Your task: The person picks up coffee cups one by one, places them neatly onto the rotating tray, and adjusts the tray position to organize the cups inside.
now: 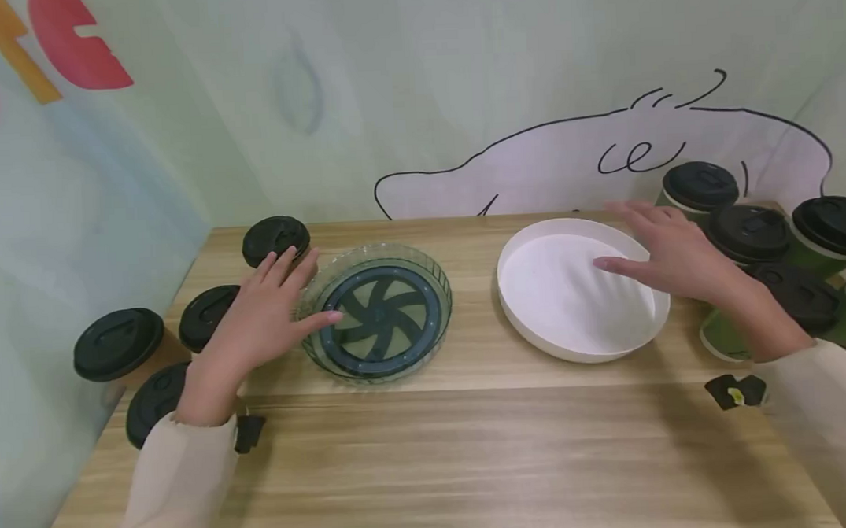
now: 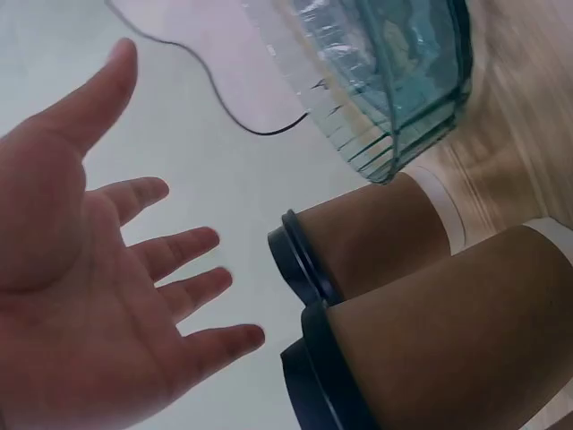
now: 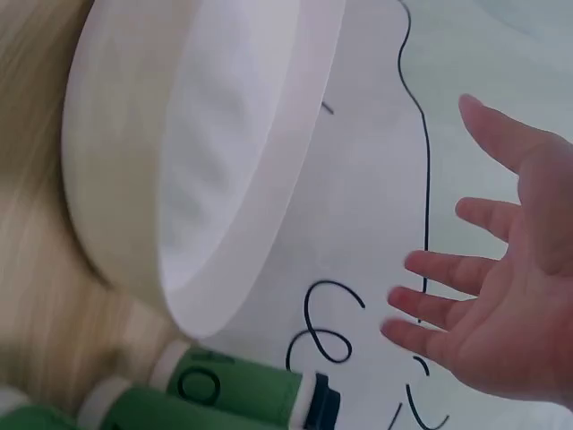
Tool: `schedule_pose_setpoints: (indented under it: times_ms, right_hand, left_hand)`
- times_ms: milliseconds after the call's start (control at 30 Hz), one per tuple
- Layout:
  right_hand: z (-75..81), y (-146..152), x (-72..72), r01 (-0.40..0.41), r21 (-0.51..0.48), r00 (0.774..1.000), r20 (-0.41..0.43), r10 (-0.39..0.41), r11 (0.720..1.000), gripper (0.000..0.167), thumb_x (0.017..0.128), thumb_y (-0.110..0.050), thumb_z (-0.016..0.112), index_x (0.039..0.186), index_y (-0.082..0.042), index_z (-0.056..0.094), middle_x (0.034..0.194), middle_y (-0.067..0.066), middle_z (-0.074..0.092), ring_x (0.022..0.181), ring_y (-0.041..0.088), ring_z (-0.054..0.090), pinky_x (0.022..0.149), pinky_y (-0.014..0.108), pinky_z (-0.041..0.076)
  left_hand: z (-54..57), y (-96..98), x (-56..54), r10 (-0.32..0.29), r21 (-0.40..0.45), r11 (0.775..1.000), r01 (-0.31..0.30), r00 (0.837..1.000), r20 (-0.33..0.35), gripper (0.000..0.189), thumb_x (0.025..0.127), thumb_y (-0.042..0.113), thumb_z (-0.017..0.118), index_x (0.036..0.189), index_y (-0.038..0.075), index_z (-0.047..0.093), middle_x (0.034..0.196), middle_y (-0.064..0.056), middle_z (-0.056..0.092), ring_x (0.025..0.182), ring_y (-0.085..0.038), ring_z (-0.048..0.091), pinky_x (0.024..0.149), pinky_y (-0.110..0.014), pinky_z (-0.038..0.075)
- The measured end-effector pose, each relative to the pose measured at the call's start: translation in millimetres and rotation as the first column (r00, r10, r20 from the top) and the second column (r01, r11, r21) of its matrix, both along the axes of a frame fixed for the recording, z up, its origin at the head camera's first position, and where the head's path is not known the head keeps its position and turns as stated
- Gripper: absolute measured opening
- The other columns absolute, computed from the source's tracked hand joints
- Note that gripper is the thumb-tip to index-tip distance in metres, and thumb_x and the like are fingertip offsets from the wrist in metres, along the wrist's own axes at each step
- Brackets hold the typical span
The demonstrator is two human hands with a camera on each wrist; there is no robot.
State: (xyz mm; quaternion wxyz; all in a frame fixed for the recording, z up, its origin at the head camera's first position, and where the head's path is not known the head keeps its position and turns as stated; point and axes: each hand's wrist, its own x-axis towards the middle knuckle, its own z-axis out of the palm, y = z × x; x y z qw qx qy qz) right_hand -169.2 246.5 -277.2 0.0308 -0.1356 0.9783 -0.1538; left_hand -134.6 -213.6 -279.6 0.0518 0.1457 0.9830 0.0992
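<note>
My left hand (image 1: 258, 322) hovers with spread fingers between the brown lidded paper cups and a clear ribbed dish (image 1: 434, 275). In the left wrist view its palm faces the brown cups (image 2: 376, 237), apart from them. A dark blue ring with curved spokes (image 1: 379, 321) shows in the dish. My right hand (image 1: 678, 253), also with fingers apart, is above the right rim of a round white tray (image 1: 573, 289). The right wrist view shows that hand clear of the tray wall (image 3: 116, 179) and of a green cup (image 3: 237, 385). Neither hand holds anything.
Several green cups with black lids (image 1: 748, 230) crowd the right side. Brown cups with black lids (image 1: 118, 344) stand along the left edge. Small dark pieces lie near each sleeve, one (image 1: 249, 433) at left, another (image 1: 726, 391) at right. A printed cloth (image 1: 422, 83) hangs behind the table.
</note>
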Motion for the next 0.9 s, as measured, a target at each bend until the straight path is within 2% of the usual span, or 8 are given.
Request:
schedule_pose_setpoints:
  times_ms: [100, 233, 400, 533, 700, 833, 900]
  right_hand:
    - [-0.9, -9, -2.9, 0.024, -0.118, 0.996, 0.086, -0.013, 0.993, 0.083, 0.083, -0.055, 0.057, 0.144, -0.008, 0.025, 0.142, 0.024, 0.029, 0.124, 0.045, 0.029, 0.093, 0.064, 0.030]
    - [-4.7, -20, -4.9, 0.039, -0.251, 0.987, 0.163, 0.002, 0.967, 0.076, 0.086, -0.050, 0.056, 0.142, -0.008, 0.028, 0.134, 0.024, 0.040, 0.115, 0.040, 0.043, 0.088, 0.055, 0.041]
    - [-13.0, -35, -7.6, -0.004, -0.357, 0.977, 0.198, 0.080, 0.934, 0.067, 0.089, -0.042, 0.057, 0.140, -0.006, 0.033, 0.128, 0.023, 0.046, 0.114, 0.037, 0.047, 0.089, 0.050, 0.043]
    - [-19.1, -47, -9.7, -0.024, -0.399, 0.967, 0.224, 0.123, 0.916, 0.062, 0.089, -0.039, 0.057, 0.137, -0.005, 0.038, 0.126, 0.021, 0.050, 0.112, 0.033, 0.049, 0.088, 0.047, 0.044]
    - [-26.8, -63, -14.1, -0.041, -0.471, 0.953, 0.245, 0.176, 0.881, 0.053, 0.090, -0.030, 0.059, 0.133, -0.004, 0.044, 0.120, 0.018, 0.054, 0.103, 0.028, 0.057, 0.086, 0.044, 0.045]
    - [-33.4, -78, -18.0, -0.043, -0.545, 0.937, 0.269, 0.223, 0.837, 0.049, 0.090, -0.023, 0.059, 0.131, -0.002, 0.045, 0.116, 0.017, 0.057, 0.097, 0.027, 0.061, 0.085, 0.040, 0.047]
    - [-36.2, -87, -18.9, -0.032, -0.595, 0.926, 0.285, 0.248, 0.803, 0.046, 0.090, -0.018, 0.059, 0.130, 0.000, 0.045, 0.115, 0.019, 0.057, 0.096, 0.029, 0.061, 0.084, 0.039, 0.048]
  left_hand:
    - [0.9, -2.8, 4.2, 0.016, 0.046, 0.999, -0.016, 1.000, 0.003, 0.091, 0.083, 0.054, 0.057, 0.147, 0.009, 0.010, 0.147, -0.027, 0.011, 0.133, -0.045, 0.008, 0.100, -0.064, 0.015]
    - [4.4, -6.5, 12.2, 0.057, 0.112, 0.992, -0.059, 0.998, 0.020, 0.093, 0.082, 0.051, 0.061, 0.147, 0.009, 0.011, 0.146, -0.026, 0.014, 0.130, -0.047, 0.014, 0.095, -0.066, 0.022]
    - [7.5, -11.8, 22.1, 0.082, 0.171, 0.982, -0.082, 0.997, 0.011, 0.091, 0.082, 0.047, 0.063, 0.146, 0.004, 0.016, 0.144, -0.029, 0.018, 0.127, -0.050, 0.018, 0.093, -0.066, 0.023]
    - [7.3, -17.9, 28.0, 0.097, 0.191, 0.977, -0.096, 0.995, 0.003, 0.089, 0.082, 0.045, 0.064, 0.145, 0.002, 0.017, 0.142, -0.031, 0.020, 0.125, -0.052, 0.020, 0.093, -0.066, 0.023]
    - [7.4, -26.2, 33.6, 0.117, 0.214, 0.970, -0.117, 0.993, 0.013, 0.088, 0.083, 0.043, 0.064, 0.145, 0.001, 0.017, 0.143, -0.030, 0.021, 0.126, -0.050, 0.020, 0.093, -0.064, 0.024]
    - [7.4, -32.5, 38.3, 0.119, 0.233, 0.966, -0.114, 0.993, -0.008, 0.086, 0.083, 0.040, 0.065, 0.145, 0.001, 0.018, 0.140, -0.030, 0.026, 0.125, -0.049, 0.023, 0.092, -0.063, 0.026]
    - [7.7, -35.3, 41.1, 0.124, 0.247, 0.962, -0.115, 0.992, -0.022, 0.086, 0.083, 0.040, 0.065, 0.145, 0.003, 0.019, 0.139, -0.031, 0.027, 0.123, -0.050, 0.025, 0.090, -0.063, 0.027]
